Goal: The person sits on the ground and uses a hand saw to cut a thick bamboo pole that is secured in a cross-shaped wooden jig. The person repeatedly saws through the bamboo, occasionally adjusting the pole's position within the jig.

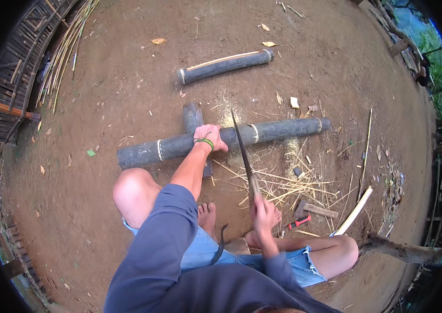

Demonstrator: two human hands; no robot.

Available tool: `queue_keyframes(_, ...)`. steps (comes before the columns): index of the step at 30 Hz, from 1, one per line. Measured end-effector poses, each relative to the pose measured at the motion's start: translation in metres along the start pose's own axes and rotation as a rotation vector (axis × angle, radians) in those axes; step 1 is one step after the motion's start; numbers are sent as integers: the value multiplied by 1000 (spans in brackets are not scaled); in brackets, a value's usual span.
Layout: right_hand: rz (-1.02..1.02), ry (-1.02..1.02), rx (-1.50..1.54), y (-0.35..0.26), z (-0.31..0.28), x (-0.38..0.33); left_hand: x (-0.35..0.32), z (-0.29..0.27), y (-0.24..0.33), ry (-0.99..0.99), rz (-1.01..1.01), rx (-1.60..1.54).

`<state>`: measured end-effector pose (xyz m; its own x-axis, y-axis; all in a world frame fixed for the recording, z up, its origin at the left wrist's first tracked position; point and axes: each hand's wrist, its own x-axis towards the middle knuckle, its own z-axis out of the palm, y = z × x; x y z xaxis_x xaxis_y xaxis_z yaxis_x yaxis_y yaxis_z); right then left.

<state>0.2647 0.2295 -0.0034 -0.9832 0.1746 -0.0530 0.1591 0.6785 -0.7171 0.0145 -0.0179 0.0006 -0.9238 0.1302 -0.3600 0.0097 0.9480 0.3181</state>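
As the left fingers [212,129] clamped the long dark-grey bamboo pole [273,131], the right fingers [261,207] gripped a slim dark-bladed tool [241,143].
It crossed over the sideways-lying pole, just right of the left fingers.

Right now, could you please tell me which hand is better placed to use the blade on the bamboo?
Probably the right hand, holding the blade by its handle; the left hand rests on the bamboo.

Markings insp.: 0 legible txts, labels, brands, nos. or signs in view. Lg. dark bamboo pole [289,129], long-bladed tool [242,144] & red tool [299,222]: 0 readable chars. on vis. surfaces.
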Motion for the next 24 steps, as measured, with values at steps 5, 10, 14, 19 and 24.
queue_keyframes(5, 223, -90, 466, -59, 4, 80, 2, 0, 16, -44, -3, -14)
queue_keyframes(10, 280, -168, 463, -78, -10, 57, -3, 10, 1, 10, 33, -22)
queue_keyframes(14, 171, -65, 400, -35, -7, 26, 1, 2, -2, -36, -17, -9)
queue_keyframes(19, 244, -91, 661, -53, 53, 158, 2, 8, 11, 40, 49, -15)
queue_keyframes(24, 218, -82, 669, -64, 62, 152, 0, 9, 13, 46, -1, 32)
